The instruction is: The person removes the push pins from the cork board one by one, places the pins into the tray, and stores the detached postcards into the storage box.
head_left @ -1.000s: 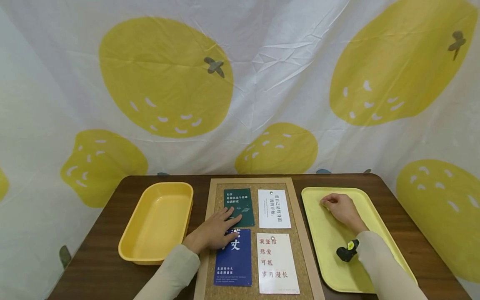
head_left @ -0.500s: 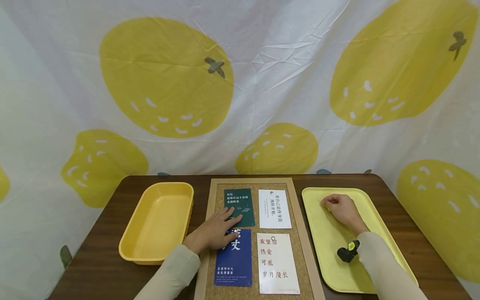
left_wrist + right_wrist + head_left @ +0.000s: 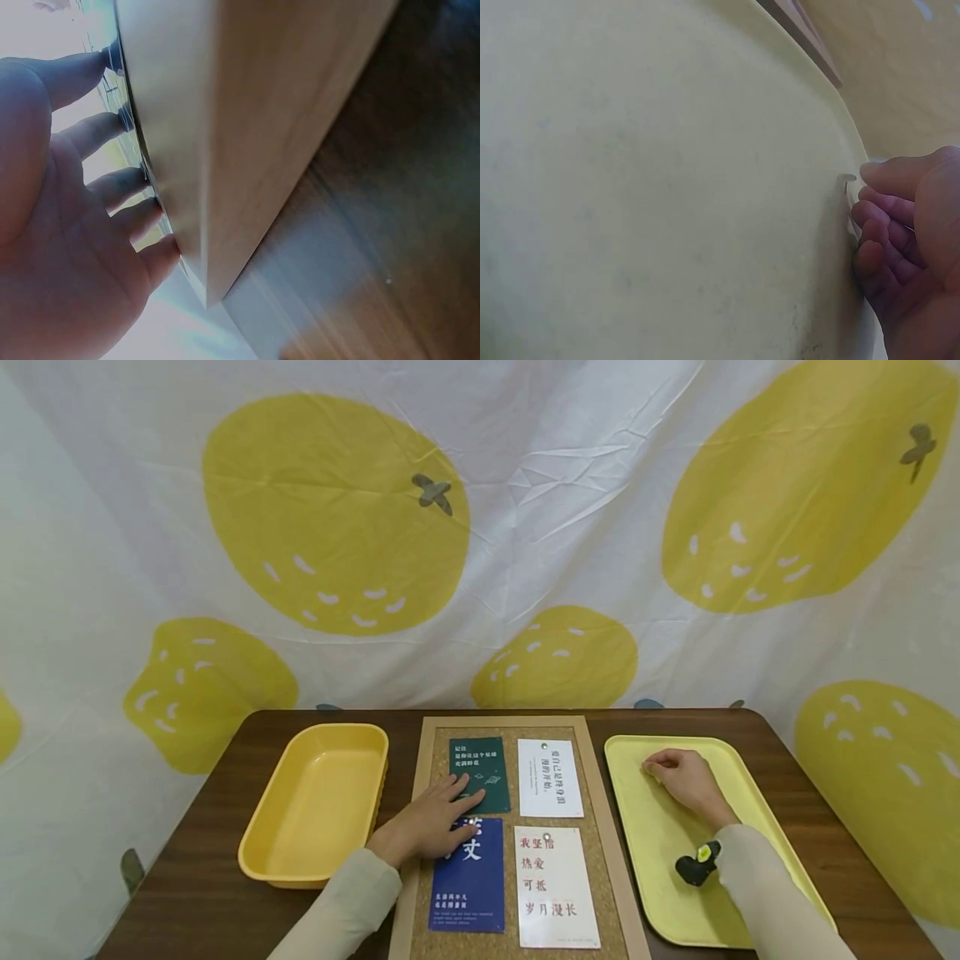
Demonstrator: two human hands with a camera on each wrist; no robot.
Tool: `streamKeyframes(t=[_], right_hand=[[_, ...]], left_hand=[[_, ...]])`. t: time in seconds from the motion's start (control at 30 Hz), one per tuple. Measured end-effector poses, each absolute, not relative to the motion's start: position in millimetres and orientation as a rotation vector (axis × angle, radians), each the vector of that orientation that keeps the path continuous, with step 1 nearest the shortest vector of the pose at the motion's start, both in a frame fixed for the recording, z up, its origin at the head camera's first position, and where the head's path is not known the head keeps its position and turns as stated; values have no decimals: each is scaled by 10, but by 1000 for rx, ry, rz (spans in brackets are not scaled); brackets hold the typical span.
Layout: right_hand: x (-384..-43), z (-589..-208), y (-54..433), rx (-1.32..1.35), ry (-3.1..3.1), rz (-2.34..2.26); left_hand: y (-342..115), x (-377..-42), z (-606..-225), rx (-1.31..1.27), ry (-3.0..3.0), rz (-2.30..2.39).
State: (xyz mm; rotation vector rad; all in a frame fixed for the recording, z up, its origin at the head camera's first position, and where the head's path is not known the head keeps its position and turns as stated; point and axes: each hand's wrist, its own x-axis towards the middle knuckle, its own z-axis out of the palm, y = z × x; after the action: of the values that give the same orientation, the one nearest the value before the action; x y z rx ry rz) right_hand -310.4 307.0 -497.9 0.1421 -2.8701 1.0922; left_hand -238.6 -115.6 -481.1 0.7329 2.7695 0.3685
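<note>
A green card and a blue card, both white-lettered, lie under the left hand, and a pale yellow tray lies beneath the right hand.

White-lettered green card, blue card flat on corkboard; small pin just beside right hand.

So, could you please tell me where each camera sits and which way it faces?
Head: on the head, facing forward and down at board and tray; left hand, right hand and sleeves show.
Left wrist: worn there, facing the board's edge; left hand shows.
Right wrist: worn there, facing tray and pin; right hand shows.
Shared by head and right wrist: tray, right hand.
</note>
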Motion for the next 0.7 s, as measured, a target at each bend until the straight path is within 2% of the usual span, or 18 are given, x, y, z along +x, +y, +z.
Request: streamKeyframes(t=[0.7], right_hand=[[-3134, -4936, 3015, 137, -2868, 1163]], left_hand=[[-1151, -2377, -4790, 732, 2769, 392]])
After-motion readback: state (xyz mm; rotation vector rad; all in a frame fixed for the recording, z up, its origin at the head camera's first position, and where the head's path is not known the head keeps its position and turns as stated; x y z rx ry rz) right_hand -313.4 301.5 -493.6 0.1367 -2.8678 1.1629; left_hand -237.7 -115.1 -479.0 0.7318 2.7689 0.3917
